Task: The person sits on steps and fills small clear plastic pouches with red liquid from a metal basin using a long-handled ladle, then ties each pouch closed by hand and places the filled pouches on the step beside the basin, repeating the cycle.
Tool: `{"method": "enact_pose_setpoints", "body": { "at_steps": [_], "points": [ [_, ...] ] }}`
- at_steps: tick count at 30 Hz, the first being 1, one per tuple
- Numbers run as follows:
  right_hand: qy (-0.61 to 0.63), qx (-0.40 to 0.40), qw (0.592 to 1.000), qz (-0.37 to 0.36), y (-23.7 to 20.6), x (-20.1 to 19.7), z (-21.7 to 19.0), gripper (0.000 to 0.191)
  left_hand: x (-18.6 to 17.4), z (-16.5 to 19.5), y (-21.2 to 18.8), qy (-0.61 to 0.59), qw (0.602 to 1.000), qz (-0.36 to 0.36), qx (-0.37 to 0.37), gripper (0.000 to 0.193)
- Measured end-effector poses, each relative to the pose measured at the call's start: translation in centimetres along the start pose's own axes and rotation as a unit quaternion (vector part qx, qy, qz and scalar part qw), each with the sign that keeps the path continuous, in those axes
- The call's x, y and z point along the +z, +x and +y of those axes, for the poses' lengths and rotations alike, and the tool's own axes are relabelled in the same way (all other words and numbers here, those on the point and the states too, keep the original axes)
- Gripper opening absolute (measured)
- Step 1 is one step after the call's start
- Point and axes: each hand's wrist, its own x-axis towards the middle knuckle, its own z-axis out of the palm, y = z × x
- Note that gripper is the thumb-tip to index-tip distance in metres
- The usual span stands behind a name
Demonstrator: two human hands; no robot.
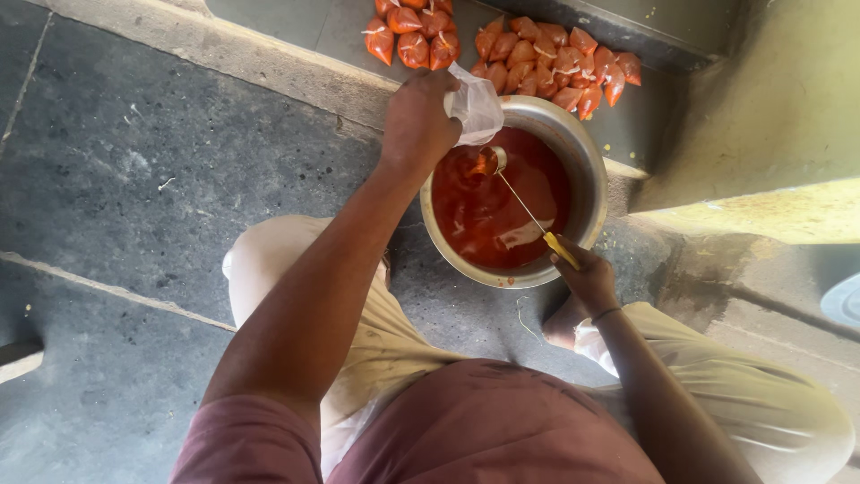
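My left hand [419, 116] pinches a limp clear plastic bag [475, 108] by its mouth; my right hand [584, 273] grips a yellow-handled ladle [524, 204] over the steel pot [587, 161] of slippery red sauce between them.

Two heaps of small knotted plastic pouches filled with red-orange liquid [555, 58] lie on the grey ledge [269, 54] at the top, one heap beside the other. Dark, speckled concrete floor [152, 188] spreads below. A pale yellowish wall [770, 108] rises on the right.
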Motion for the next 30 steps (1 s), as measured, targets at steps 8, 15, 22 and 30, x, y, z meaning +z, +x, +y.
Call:
{"method": "enact_pose_setpoints", "body": {
  "at_steps": [8, 15, 22, 30],
  "points": [
    [-0.034, -0.021, 0.999, 0.007, -0.1, -0.3, -0.4, 0.044, -0.1, -0.1, -0.1, -0.002, 1.000, -0.002, -0.002, 0.038],
    [0.004, -0.008, 1.000, 0.015, -0.1, -0.5, -0.1, 0.043, -0.1, 0.0, -0.2, -0.004, 1.000, -0.005, 0.000, 0.040],
    [-0.043, 0.003, 0.999, -0.003, 0.0, -0.9, -0.6, 0.044, 0.2, -0.1, -0.3, -0.012, 1.000, -0.013, -0.012, 0.040],
    [0.019, -0.012, 1.000, -0.016, -0.1, -1.1, -0.3, 0.043, 0.3, -0.4, -0.3, 0.002, 1.000, -0.030, -0.003, 0.039]
  ]
}}
